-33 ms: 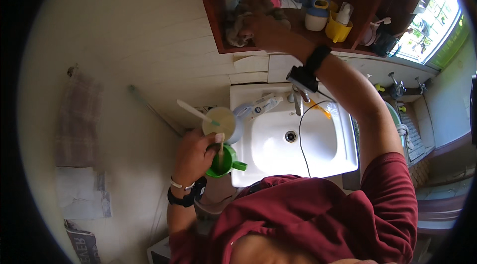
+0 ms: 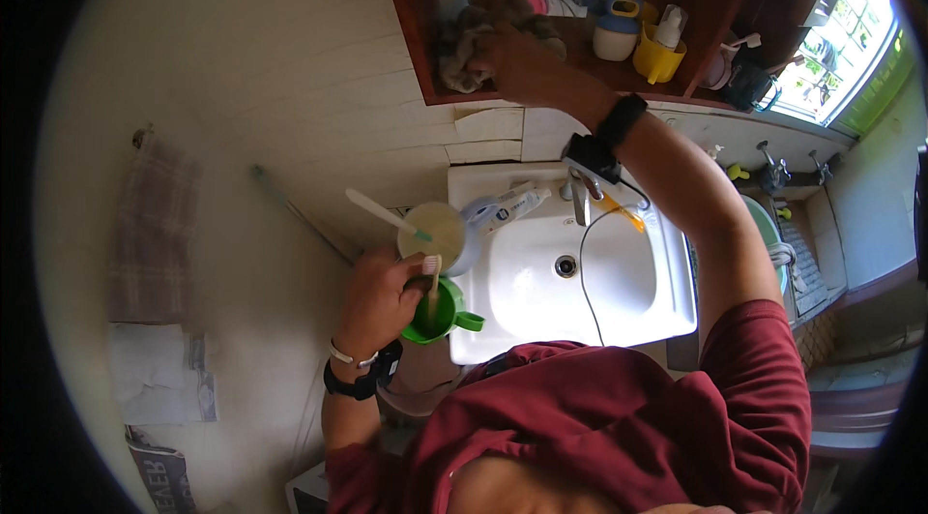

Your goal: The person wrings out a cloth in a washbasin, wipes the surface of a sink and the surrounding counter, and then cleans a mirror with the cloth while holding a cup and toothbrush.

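Observation:
On the mirror cabinet's wooden shelf, my right hand is closed on a crumpled grey cloth, pressing it into the left corner. My left hand is off the left side of the sink, closed around a green cup with a handle. A toothbrush stands in that cup, bristles up by my thumb. Touching the same hand is a pale cup holding a white brush; whether my fingers grip it too is hidden.
Below the shelf is a white sink with a tap, a tube and an orange item on its back ledge. A white-and-blue container and a yellow cup stand on the shelf. A cable hangs across the basin.
My left hand and both cups have shifted slightly to the right. The right hand stays on the cloth, its wrist a little to the right and the cloth slightly reshaped.

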Action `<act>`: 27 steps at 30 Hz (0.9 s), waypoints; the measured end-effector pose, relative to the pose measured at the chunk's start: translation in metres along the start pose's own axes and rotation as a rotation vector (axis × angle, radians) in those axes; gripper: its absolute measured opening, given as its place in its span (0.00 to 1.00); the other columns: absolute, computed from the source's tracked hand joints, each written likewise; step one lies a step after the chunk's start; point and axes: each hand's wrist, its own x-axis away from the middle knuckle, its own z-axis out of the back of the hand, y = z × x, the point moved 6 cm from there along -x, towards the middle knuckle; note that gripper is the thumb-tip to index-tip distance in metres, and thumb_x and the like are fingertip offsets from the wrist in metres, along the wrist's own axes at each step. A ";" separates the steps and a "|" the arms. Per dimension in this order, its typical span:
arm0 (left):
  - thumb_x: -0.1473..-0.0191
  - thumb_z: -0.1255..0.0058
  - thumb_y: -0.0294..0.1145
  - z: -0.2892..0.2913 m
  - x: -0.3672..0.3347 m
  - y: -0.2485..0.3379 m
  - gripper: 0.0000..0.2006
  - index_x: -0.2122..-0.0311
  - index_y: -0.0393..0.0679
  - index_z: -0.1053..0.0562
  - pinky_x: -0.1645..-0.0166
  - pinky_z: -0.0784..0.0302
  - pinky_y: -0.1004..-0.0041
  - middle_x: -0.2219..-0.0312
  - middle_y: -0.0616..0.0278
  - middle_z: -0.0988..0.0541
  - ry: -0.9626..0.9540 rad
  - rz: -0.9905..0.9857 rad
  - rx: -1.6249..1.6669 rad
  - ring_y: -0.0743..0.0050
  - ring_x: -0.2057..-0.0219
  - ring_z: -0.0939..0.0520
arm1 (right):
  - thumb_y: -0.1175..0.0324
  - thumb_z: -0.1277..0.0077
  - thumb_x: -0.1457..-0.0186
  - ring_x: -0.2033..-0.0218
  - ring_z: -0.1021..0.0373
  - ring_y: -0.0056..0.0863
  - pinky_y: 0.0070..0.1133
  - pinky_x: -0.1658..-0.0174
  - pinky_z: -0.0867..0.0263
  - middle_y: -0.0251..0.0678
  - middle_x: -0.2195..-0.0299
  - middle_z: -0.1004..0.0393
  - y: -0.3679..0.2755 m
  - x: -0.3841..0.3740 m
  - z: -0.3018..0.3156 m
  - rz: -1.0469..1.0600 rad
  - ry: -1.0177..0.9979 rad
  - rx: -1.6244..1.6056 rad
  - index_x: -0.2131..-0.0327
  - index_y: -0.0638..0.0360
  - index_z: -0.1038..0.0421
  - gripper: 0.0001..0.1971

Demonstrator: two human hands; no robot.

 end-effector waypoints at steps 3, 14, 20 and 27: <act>0.55 0.47 0.20 0.012 -0.022 0.023 0.14 0.60 0.41 0.24 0.60 0.27 0.56 0.67 0.46 0.24 0.060 -0.093 0.020 0.41 0.64 0.24 | 0.77 0.49 0.57 0.55 0.29 0.44 0.37 0.51 0.31 0.40 0.57 0.25 -0.006 0.020 0.019 -0.158 -0.210 0.055 0.64 0.50 0.20 0.15; 0.52 0.44 0.23 0.048 -0.143 0.092 0.11 0.61 0.42 0.23 0.61 0.25 0.59 0.70 0.46 0.21 0.165 -0.362 -0.276 0.44 0.66 0.20 | 0.83 0.55 0.60 0.68 0.24 0.40 0.31 0.61 0.28 0.44 0.72 0.22 0.018 0.233 0.086 -0.490 -0.377 -0.674 0.70 0.60 0.19 0.15; 0.47 0.46 0.33 0.043 -0.212 0.105 0.09 0.63 0.41 0.23 0.66 0.22 0.62 0.73 0.51 0.19 0.305 -0.196 -0.623 0.53 0.74 0.18 | 0.82 0.52 0.69 0.66 0.28 0.45 0.31 0.60 0.30 0.44 0.72 0.24 0.018 0.329 0.069 -0.481 -0.347 -0.810 0.71 0.64 0.21 0.16; 0.45 0.52 0.32 0.028 -0.257 0.066 0.11 0.68 0.33 0.25 0.81 0.23 0.70 0.83 0.51 0.22 0.003 0.356 -0.466 0.67 0.89 0.21 | 0.75 0.45 0.65 0.65 0.28 0.40 0.30 0.58 0.32 0.39 0.70 0.22 0.007 0.354 0.041 -0.439 -0.337 -0.959 0.71 0.60 0.21 0.12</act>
